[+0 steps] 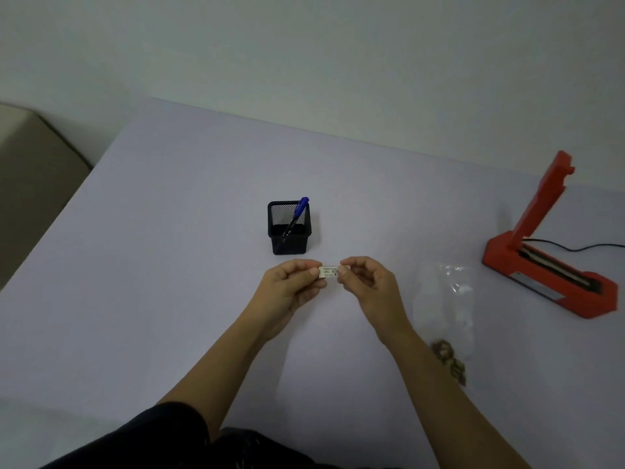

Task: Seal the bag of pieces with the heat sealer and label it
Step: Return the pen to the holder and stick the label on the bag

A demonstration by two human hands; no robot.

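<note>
A small white label (328, 271) with printed text is held above the table's middle. My left hand (293, 290) pinches its left end and my right hand (367, 285) pinches its right end. To the right lies the clear plastic bag (445, 299) flat on the table, with brownish pieces (449, 360) gathered at its near end beside my right forearm. The red heat sealer (548, 275) stands at the far right with its arm raised open.
A black mesh pen holder (289, 231) with a blue marker (297, 211) stands just behind my hands. The sealer's black cord (581, 247) runs off to the right. The table's left edge (50, 218) slants past a beige seat.
</note>
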